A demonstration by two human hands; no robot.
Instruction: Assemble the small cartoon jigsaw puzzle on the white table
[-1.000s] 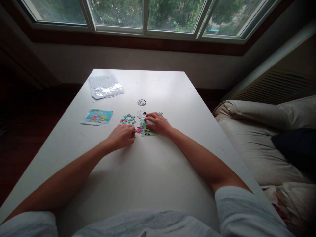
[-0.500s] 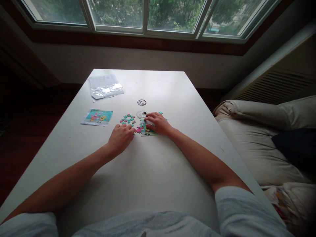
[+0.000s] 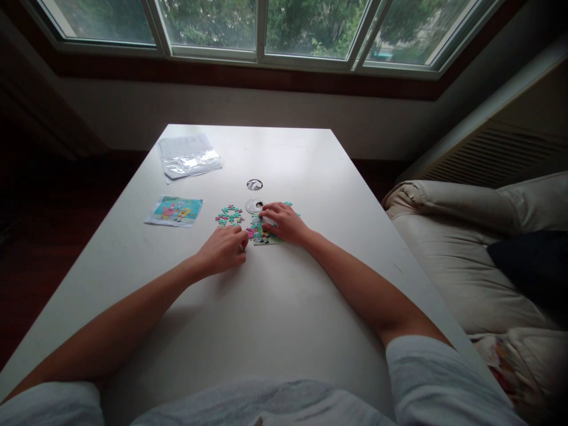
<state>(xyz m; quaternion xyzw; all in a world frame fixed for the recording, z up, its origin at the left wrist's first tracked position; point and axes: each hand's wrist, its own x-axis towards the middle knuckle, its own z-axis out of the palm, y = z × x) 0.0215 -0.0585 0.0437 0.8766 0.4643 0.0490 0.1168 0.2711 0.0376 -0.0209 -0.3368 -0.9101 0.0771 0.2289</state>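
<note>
A partly joined jigsaw puzzle (image 3: 256, 232) with cartoon figures lies flat on the white table (image 3: 284, 319). My right hand (image 3: 284, 222) rests over its right part, fingers spread and hiding some of it. Just left of the puzzle, my left hand (image 3: 226, 245) is closed in a pinch on a small puzzle piece (image 3: 242, 249), whose picture is too small to make out. Behind that hand lies a cluster of loose puzzle pieces (image 3: 229, 215), mostly green with some pink. A few more green pieces (image 3: 288, 204) show beyond my right hand.
A picture sheet (image 3: 175, 211) with the cartoon scene lies to the left. Clear plastic packaging with papers (image 3: 190, 157) sits at the far left corner. Two round holes or discs (image 3: 254, 184) mark the table's middle. A beige sofa (image 3: 461, 260) stands along the right side.
My left hand has moved slightly right and toward me, and its fingers have turned down into a pinch with a puzzle piece showing. The right hand stays in place.
</note>
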